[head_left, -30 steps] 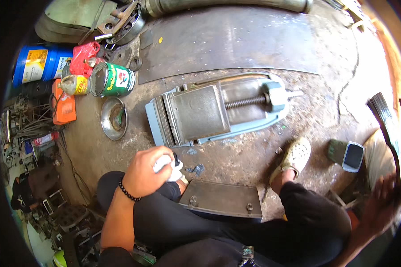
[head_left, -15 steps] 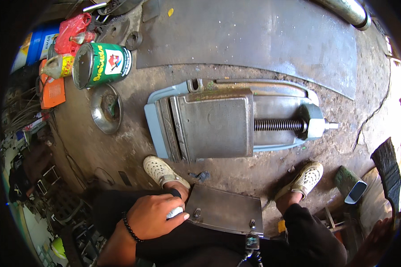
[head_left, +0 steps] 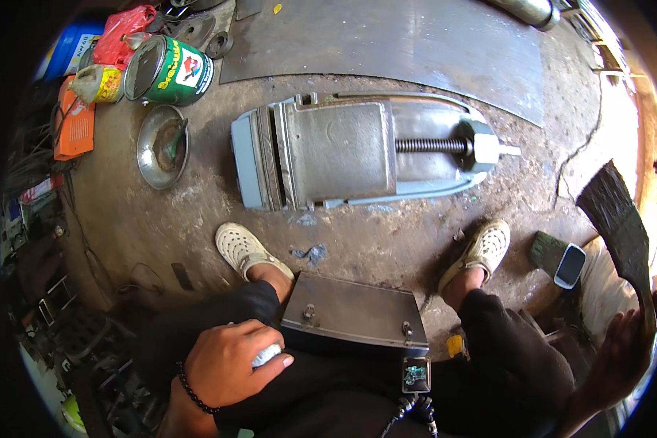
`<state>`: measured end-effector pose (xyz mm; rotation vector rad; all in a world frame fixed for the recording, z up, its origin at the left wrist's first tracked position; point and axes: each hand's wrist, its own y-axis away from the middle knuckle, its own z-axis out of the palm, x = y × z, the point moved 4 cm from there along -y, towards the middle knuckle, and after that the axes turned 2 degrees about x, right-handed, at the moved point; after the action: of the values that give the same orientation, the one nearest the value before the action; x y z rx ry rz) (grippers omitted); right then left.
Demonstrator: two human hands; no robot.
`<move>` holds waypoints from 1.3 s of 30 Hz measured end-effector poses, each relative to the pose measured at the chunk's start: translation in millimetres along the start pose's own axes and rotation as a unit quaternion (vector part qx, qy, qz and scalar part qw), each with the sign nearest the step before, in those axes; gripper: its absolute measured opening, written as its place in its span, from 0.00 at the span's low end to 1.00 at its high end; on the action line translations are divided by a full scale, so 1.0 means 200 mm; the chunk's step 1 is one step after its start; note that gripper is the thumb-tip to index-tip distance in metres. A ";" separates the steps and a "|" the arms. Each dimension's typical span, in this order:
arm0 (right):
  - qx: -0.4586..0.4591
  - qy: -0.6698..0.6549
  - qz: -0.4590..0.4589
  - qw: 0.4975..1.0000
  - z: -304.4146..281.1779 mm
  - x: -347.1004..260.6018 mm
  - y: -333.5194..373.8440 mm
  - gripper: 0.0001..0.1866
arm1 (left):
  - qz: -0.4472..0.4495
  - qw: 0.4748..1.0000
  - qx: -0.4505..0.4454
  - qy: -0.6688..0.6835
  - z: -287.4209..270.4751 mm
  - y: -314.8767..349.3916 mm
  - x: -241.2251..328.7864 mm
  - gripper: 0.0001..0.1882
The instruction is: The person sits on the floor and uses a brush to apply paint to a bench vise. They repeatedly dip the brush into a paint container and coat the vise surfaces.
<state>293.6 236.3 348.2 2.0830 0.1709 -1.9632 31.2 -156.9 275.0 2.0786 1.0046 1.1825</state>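
My left hand rests on my dark-trousered thigh, fingers closed round a small white wad that looks like cloth; most of it is hidden. At the far right, my right hand is raised and grips a dark-bristled brush, bristles up. Shadow and the picture's rim hide part of those fingers. In front of me on the floor lies a large machine vise, blue-grey with bare metal on top and a threaded screw at its right. Neither hand touches it.
Between my feet sits a metal box with latches. A metal bowl, a green paint can and an orange case stand left. A steel sheet lies beyond the vise. At right is a rectangular tube.
The view has tilted and shifted, so the vise and floor things sit higher in the picture. The brush appears farther left and higher. My left hand still grips the white wad.
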 end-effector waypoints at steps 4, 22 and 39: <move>0.011 -0.053 -0.032 0.998 -0.25 0.02 0.14 0.23 | 0.016 0.999 0.028 -0.027 0.15 0.21 0.01 0.11; 0.222 -0.012 -0.096 0.970 -1.38 0.31 0.10 0.11 | 0.062 0.972 0.194 -0.113 0.30 0.43 -0.02 0.13; 0.135 0.556 0.035 0.819 -1.36 1.46 -0.68 0.20 | -0.006 0.959 0.260 -0.113 0.27 0.30 -0.10 0.11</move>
<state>539.5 411.4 54.9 3.0892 0.0241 -0.4971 92.5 -213.0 284.0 2.5297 1.3147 0.6935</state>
